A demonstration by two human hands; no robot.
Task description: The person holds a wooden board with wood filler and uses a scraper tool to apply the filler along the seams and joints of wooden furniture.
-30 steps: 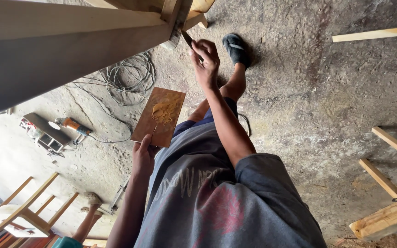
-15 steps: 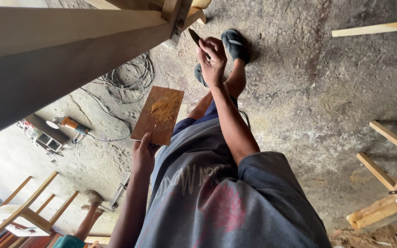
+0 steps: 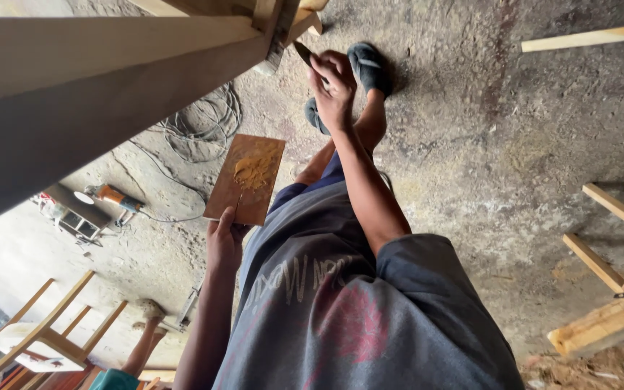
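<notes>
A big pale wooden frame [image 3: 110, 79] fills the upper left, its corner joint right above the feet. The right hand [image 3: 334, 90] pinches a small flat-bladed knife [image 3: 303, 53], tip touching that joint. Lower down, the left hand [image 3: 224, 242] grips a brown board [image 3: 243, 180] by its near edge, yellow putty [image 3: 254, 171] heaped on it. Bare concrete floor [image 3: 500, 144] lies open to the right.
</notes>
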